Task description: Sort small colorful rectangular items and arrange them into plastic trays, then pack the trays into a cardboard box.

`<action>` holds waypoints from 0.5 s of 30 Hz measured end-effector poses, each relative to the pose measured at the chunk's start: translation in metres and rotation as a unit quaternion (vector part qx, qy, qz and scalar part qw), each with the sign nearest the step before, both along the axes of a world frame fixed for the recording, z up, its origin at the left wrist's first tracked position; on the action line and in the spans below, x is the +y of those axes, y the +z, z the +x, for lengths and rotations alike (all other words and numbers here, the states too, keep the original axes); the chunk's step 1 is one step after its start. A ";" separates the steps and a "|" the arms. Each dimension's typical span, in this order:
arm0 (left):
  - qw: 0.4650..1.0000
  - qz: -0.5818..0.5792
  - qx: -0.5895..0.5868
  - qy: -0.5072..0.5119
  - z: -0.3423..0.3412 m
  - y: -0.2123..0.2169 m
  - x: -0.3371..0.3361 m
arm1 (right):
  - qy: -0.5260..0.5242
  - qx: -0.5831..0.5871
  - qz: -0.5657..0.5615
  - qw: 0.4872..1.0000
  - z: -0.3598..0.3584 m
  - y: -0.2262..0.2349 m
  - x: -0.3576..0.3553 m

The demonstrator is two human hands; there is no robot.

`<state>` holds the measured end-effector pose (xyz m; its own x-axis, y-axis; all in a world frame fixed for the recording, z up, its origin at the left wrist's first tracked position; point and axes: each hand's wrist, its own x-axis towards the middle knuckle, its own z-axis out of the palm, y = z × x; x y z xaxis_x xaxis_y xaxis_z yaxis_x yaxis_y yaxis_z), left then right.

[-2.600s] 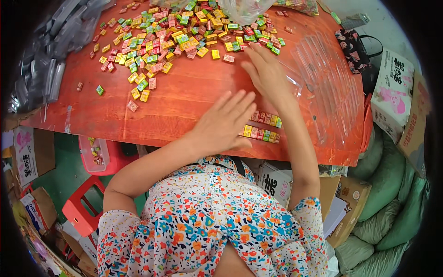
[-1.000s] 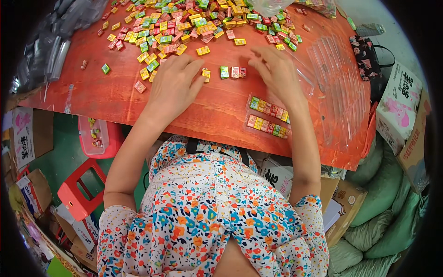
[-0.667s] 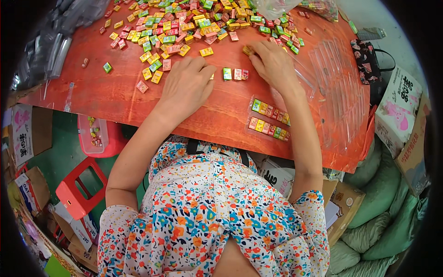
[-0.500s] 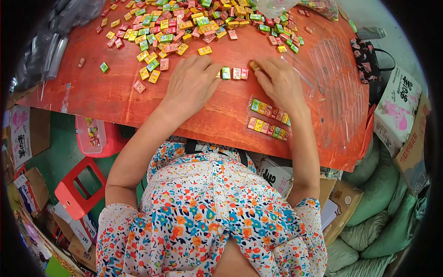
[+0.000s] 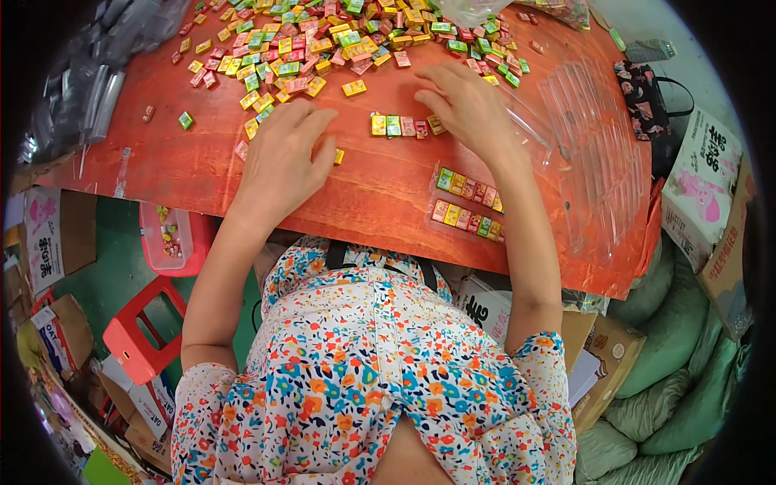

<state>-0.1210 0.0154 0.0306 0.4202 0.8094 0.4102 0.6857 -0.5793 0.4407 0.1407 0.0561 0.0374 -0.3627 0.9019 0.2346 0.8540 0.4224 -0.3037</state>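
A short row of small candy-like boxes [image 5: 394, 125], yellow, green, pink and red, lies on the red table between my hands. At its right end sits a slightly tilted yellow box [image 5: 436, 124]. My right hand [image 5: 469, 113] hovers just beyond that end, thumb and fingers apart, with nothing seen in it. Left of the row, my left hand [image 5: 283, 158] has its thumb spread from the fingers. Beside the thumb tip is a single yellow box [image 5: 339, 156], partly hidden. Two filled clear trays [image 5: 467, 220] of similar boxes lie by my right forearm.
A large heap of loose small boxes [image 5: 323, 48] covers the far side of the table [image 5: 372, 190]. Clear empty trays [image 5: 594, 170] are stacked at right. Plastic bags [image 5: 97, 89] lie far left. A red stool [image 5: 145, 331] and a tub [image 5: 166, 234] stand below left.
My left hand has drawn back to the left, uncovering the row's yellow left end. My right hand has let go of a yellow box at the right end and moved farther away from me.
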 end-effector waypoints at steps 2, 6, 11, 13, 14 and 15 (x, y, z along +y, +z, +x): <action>1.000 -0.006 0.008 -0.005 -0.002 0.003 -0.009 | 0.017 0.013 0.046 0.999 -0.009 -0.015 0.020; 0.998 -0.031 0.053 -0.014 0.001 -0.004 -0.018 | 0.009 0.003 0.055 0.998 -0.020 -0.024 0.040; 0.999 -0.049 0.010 -0.020 0.004 -0.014 -0.011 | 0.016 -0.006 0.018 1.000 -0.012 -0.019 0.038; 0.999 -0.032 -0.020 -0.039 0.008 -0.016 -0.002 | 0.032 0.022 0.040 0.998 0.003 -0.019 0.030; 0.999 -0.033 -0.022 -0.036 0.009 -0.017 0.001 | 0.035 0.020 0.038 0.998 0.009 -0.014 0.023; 0.998 -0.042 -0.027 -0.044 0.009 -0.018 0.004 | 0.022 0.032 0.004 0.999 0.014 -0.006 0.012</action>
